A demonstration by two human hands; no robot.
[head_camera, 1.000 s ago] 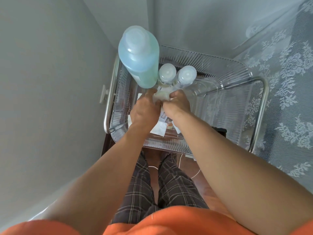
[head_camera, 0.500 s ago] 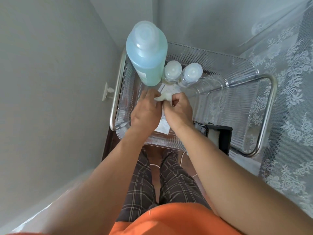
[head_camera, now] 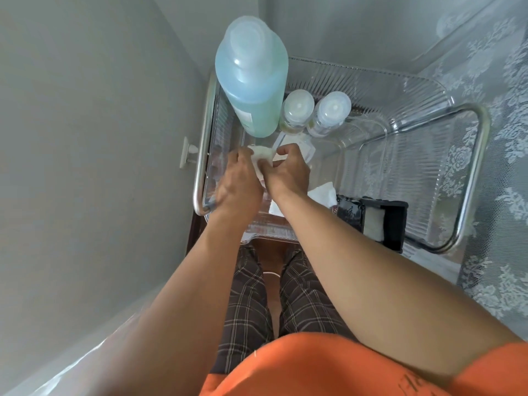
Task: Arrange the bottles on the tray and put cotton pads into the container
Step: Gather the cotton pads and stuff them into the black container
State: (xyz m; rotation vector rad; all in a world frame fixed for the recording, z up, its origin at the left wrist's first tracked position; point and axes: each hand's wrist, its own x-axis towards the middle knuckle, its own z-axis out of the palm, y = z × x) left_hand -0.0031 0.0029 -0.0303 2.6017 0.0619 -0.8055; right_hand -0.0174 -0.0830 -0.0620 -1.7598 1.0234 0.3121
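Since half a second ago the hands have slid a little toward the left rail of the tray, and the small stack of cotton pads [head_camera: 263,153] they carry has come away from the two small bottles and now sits just in front of the big one. The clear ribbed tray [head_camera: 414,90] spreads out beyond and to the right of the hands; the tall blue-green bottle [head_camera: 253,78] stands just beyond the left hand [head_camera: 238,184], and the two small clear-capped bottles [head_camera: 313,112] stand side by side just beyond the right hand [head_camera: 288,172], so the bottle half of the job looks done. A clear container [head_camera: 297,145] lies right under the fingertips of the right hand, with a black box [head_camera: 380,221] well to that hand's right. Both hands pinch the pads between thumb and fingers, one on each side, neither clenched nor let go. The step in hand is, I judge, loading pads; next the stack wants squaring up and lowering into the container's opening without fanning out. The big bottle carries a pale label near its base, and the orange shirt has dark lettering at the lower right, but neither can be read.
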